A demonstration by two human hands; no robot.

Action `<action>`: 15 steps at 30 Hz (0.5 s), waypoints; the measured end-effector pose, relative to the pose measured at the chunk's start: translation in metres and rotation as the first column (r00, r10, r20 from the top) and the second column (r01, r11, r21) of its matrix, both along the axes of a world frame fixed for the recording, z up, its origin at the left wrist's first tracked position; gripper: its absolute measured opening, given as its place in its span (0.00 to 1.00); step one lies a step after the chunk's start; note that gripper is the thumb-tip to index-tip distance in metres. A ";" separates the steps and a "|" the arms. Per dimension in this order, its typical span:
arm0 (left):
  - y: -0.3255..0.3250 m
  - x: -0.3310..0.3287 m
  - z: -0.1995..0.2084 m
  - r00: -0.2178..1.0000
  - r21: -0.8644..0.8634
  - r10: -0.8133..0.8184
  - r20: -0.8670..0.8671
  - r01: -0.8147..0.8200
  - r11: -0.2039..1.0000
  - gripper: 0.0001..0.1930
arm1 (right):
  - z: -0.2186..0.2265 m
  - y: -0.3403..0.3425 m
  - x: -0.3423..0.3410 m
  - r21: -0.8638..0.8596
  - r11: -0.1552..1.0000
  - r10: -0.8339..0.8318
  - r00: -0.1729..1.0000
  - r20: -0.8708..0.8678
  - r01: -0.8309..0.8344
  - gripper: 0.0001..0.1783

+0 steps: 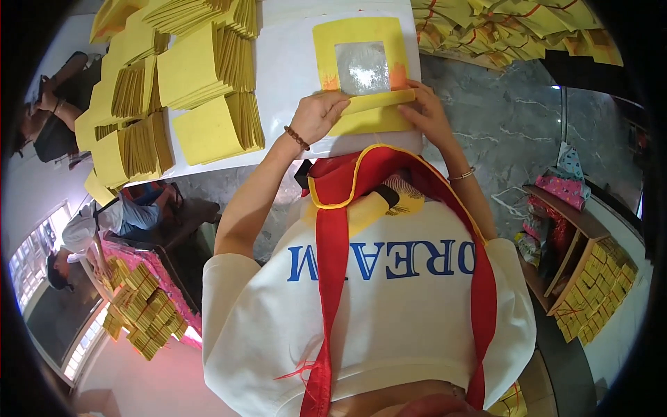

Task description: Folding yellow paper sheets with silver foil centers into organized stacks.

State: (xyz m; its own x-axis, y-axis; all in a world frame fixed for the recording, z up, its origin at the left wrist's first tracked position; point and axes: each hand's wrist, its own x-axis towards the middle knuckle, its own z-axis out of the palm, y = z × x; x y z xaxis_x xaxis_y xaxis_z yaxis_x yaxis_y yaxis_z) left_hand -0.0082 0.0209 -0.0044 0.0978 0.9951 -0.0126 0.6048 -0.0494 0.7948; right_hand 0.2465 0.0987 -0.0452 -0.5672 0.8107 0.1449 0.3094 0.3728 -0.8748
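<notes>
- While both hands press a folded edge, the left hand (pixel 318 115) and right hand (pixel 427 111) each pinch the yellow paper sheet (pixel 358 42) with its silver foil square (pixel 362 67).
- It lies flat on the white desk (pixel 292 69).
- Folded yellow stacks (pixel 208 83) sit left of it.

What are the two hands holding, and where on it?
Both hands pinch the folded near edge of a square yellow paper sheet with a silver foil centre: left hand at its left end, right hand at its right.
</notes>
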 end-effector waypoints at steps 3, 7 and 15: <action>0.002 -0.001 0.001 1.000 -0.049 0.008 0.025 -0.006 0.999 0.11 | 0.000 0.002 -0.001 -0.076 0.997 -0.020 0.998 -0.059 0.016 0.18; 0.005 0.001 0.005 1.000 -0.144 0.019 0.011 -0.017 0.989 0.11 | 0.000 0.002 -0.003 -0.099 0.994 -0.044 0.997 -0.070 0.037 0.17; 0.010 -0.002 0.001 0.997 -0.215 0.011 0.070 0.004 0.977 0.10 | 0.004 0.000 -0.003 -0.123 0.992 -0.052 0.996 -0.077 0.042 0.20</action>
State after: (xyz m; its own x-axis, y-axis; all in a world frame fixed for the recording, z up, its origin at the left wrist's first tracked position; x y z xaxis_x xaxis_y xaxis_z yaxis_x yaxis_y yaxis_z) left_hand -0.0098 0.0311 -0.0031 0.1025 0.9703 -0.2192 0.5468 0.1291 0.8273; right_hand 0.2434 0.0987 -0.0416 -0.5188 0.8505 0.0872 0.2518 0.2495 -0.9351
